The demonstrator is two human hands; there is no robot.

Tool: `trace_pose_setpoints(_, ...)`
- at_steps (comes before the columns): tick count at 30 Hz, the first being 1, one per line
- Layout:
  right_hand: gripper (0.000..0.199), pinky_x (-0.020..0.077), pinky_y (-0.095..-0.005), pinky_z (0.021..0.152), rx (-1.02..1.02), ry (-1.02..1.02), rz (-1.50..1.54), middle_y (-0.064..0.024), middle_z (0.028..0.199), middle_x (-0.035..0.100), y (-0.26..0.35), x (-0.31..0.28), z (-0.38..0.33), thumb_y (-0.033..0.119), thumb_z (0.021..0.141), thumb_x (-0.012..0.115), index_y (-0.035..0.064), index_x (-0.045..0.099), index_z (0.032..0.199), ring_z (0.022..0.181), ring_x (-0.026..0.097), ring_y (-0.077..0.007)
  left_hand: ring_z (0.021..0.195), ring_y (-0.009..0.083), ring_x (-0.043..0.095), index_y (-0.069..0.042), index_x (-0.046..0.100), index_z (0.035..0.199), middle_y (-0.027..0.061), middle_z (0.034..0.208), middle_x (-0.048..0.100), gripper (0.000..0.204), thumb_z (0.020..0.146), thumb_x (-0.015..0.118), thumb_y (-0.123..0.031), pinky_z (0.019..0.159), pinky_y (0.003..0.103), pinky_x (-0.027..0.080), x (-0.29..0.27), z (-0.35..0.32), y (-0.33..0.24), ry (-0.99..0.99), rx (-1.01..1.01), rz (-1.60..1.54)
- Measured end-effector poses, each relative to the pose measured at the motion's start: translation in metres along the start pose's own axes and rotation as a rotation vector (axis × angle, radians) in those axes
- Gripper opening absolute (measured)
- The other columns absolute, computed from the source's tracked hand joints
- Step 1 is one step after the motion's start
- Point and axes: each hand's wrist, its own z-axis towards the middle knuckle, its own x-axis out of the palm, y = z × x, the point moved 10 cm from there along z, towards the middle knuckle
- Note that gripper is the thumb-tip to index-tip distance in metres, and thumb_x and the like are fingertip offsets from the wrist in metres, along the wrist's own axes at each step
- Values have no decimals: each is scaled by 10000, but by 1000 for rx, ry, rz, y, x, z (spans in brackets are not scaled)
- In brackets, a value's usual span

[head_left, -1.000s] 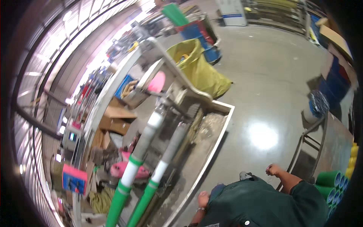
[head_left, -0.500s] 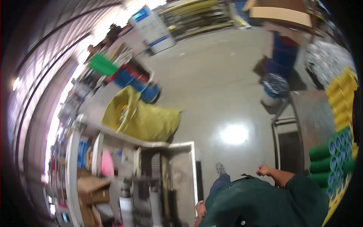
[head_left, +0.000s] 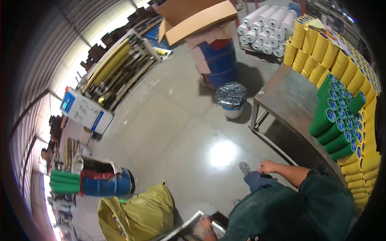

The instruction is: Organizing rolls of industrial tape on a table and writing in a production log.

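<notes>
My right hand (head_left: 266,166) is held out in front of my body, its fingers loosely curled with nothing visible in them. Beyond its wrist, the metal table (head_left: 281,90) stands on my right. My left hand (head_left: 206,222) hangs low by my left side, near the white-edged corner of a frame (head_left: 197,217); whether it touches that corner I cannot tell. Its fingers are mostly turned out of sight. On the table are stacked green rolls (head_left: 335,116) with blue ends, beside larger stacks of yellow rolls (head_left: 319,48).
A yellow sack (head_left: 150,211) slumps at the lower left beside a blue drum (head_left: 106,182). Ahead are a bucket (head_left: 232,112) covered in black plastic, another blue drum (head_left: 219,60) under an open carton (head_left: 201,24), and white rolls (head_left: 265,34). A white cabinet (head_left: 90,110) stands far left.
My view has swung right, and the bench at the left has mostly left the picture. The table and rolls show more fully. Both hands appear empty or unclear as before.
</notes>
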Motion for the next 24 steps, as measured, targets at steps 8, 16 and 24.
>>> trace_pose_setpoints(8,231,502,-426,665,97,209,-391,-114,794,716,-118,-28,80,310,748,692,84,728,783,715,666,-302,674,211,617,37,468,1207,150,843,615,408,814,580,43,519,304,500,136,82,-93,31,-48,99)
trace_pose_setpoints(16,266,519,-385,717,0,-85,-180,-135,827,711,32,-142,228,306,752,688,74,728,875,782,679,-256,700,227,655,63,477,1213,143,870,639,408,826,594,14,609,319,543,222,127,-158,44,-76,366)
trace_pose_setpoints(24,294,536,-333,798,-123,-201,21,-112,919,729,197,-203,333,235,785,740,38,711,1001,877,696,-209,608,198,620,34,525,1109,123,811,639,285,832,589,12,530,323,517,295,202,-264,51,-98,614)
